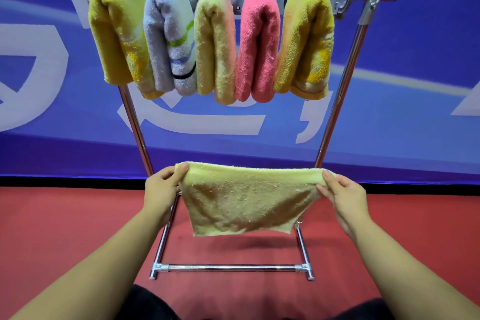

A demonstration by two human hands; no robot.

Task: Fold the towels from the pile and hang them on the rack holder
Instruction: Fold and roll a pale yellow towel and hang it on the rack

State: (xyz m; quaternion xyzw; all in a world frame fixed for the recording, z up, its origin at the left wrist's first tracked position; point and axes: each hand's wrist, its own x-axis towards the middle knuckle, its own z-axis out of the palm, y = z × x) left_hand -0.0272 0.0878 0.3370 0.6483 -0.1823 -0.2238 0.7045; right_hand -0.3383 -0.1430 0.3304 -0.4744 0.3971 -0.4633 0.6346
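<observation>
A pale yellow towel (246,197) hangs spread out in the air, low in front of the rack holder (340,101). My left hand (162,187) pinches its upper left corner and my right hand (342,195) pinches its upper right corner. Its lower edge hangs free above the floor. On the rack's top bar several folded towels hang side by side: a yellow one (117,31), a grey-white striped one (168,36), a pale yellow-peach one (215,41), a pink one (259,41) and another yellow one (306,41).
The rack's chrome base bar (231,267) lies on the red floor (65,228) just ahead of my knees. A blue banner wall (415,112) with white lettering stands behind the rack. No pile of towels is in view.
</observation>
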